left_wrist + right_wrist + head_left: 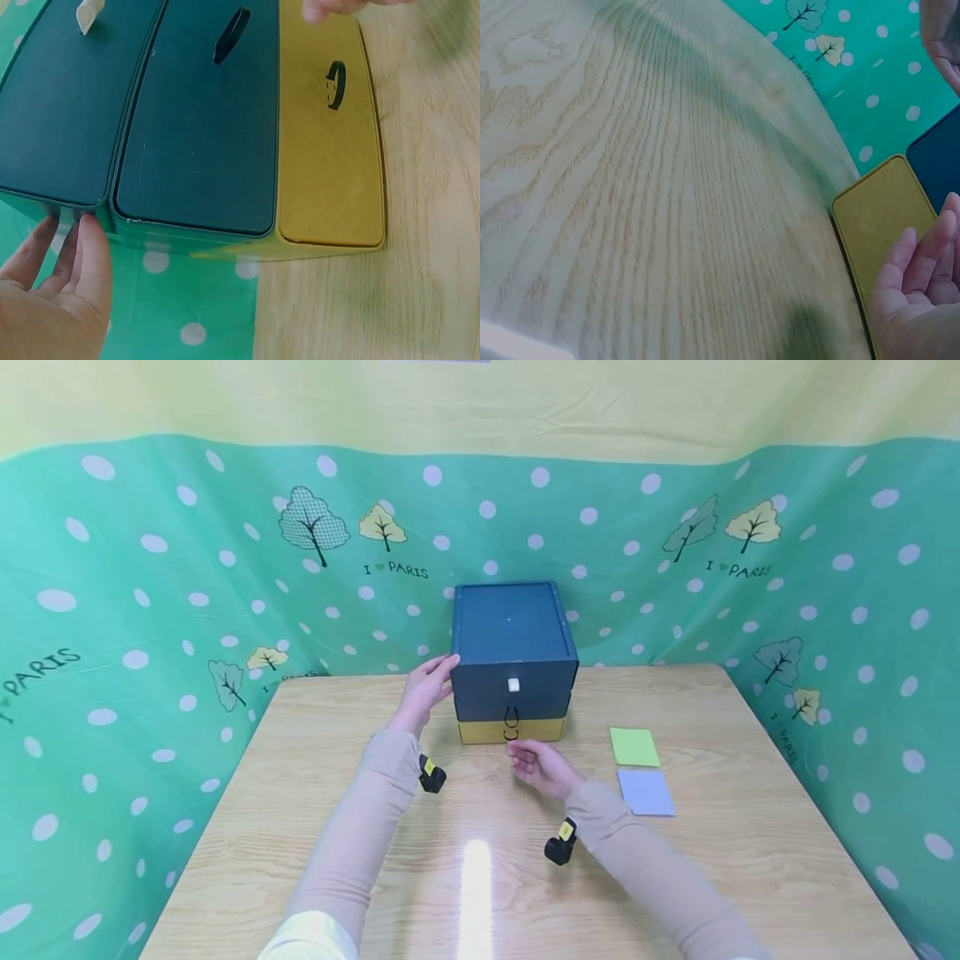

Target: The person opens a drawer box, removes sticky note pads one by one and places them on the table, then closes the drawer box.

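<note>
Loosely bent and released, the right hand point(543, 768), cut to little more than fingertips in the left-wrist view, hovers just before the yellow drawer point(480, 732) of the drawer box point(512, 647), whose upper left side the left hand point(424, 691) touches, fingers extended.

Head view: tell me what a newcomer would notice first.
At the back of the table stands a drawer stack, dark blue above a yellow drawer. The left hand is at its left side, the right hand before the yellow drawer. Further right lie a green square and a blue square.
</note>
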